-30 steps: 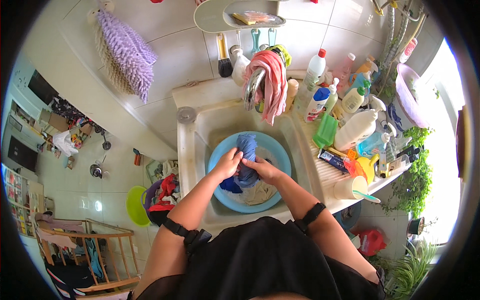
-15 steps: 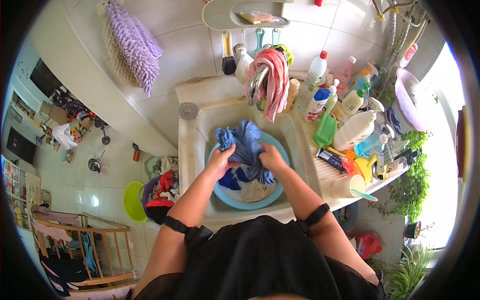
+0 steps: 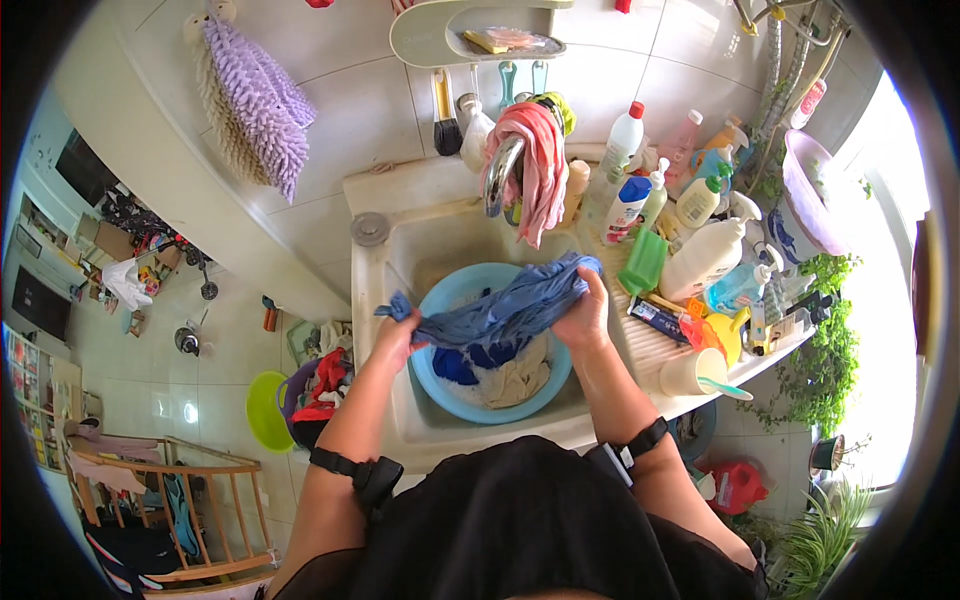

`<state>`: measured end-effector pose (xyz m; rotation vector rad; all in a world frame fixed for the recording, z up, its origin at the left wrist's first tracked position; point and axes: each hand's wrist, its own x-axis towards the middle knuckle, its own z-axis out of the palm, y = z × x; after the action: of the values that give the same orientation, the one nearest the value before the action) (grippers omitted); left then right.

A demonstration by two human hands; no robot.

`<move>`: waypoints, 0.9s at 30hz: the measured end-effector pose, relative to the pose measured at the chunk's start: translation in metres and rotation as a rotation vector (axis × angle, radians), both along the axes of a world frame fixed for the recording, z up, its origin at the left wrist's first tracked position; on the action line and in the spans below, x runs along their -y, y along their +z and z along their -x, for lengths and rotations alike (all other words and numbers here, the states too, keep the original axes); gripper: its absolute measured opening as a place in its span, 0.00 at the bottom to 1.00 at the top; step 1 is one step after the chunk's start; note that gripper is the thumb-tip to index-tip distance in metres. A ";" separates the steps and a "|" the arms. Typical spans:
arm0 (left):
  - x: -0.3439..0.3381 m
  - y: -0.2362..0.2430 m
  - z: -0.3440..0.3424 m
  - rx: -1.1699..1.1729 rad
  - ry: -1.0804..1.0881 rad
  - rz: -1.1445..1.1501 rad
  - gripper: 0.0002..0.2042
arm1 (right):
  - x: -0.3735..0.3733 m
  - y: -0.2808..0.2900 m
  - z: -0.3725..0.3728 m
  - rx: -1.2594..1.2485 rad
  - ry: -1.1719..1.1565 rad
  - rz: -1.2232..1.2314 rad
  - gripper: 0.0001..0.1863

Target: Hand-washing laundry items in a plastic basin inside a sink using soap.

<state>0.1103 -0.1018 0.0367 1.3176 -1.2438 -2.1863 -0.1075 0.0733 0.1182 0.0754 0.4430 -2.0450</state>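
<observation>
A blue cloth (image 3: pixel 500 310) is stretched sideways above a light-blue basin (image 3: pixel 439 394) in the white sink (image 3: pixel 393 262). My left hand (image 3: pixel 398 336) grips its left end and my right hand (image 3: pixel 586 315) grips the other, higher up. In the basin, a dark blue cloth (image 3: pixel 453 367) and a beige one (image 3: pixel 515 380) lie in soapy water. A pink towel (image 3: pixel 540 170) is draped over the tap (image 3: pixel 501 176) behind them.
Bottles (image 3: pixel 695 262), a green soap box (image 3: pixel 643 262) and a cup (image 3: pixel 690 375) crowd the drainboard at right. A shelf (image 3: pixel 416 33) and brushes (image 3: pixel 446 132) are on the back wall. Down left are laundry (image 3: pixel 330 378), a green tub (image 3: pixel 268 408) and a wooden railing (image 3: pixel 210 500).
My hands have moved apart, the left outward and the right up and to the right. The bunched blue cloth is now pulled out lengthwise across the basin.
</observation>
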 end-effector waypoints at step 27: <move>-0.054 0.137 0.105 0.115 -0.952 1.286 0.12 | -0.004 0.015 -0.008 -1.769 0.156 -0.349 0.39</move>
<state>0.0057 -0.0483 0.1734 0.2685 -2.9220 -0.9916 -0.0996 0.0774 0.1328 -1.5686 1.7368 -1.3396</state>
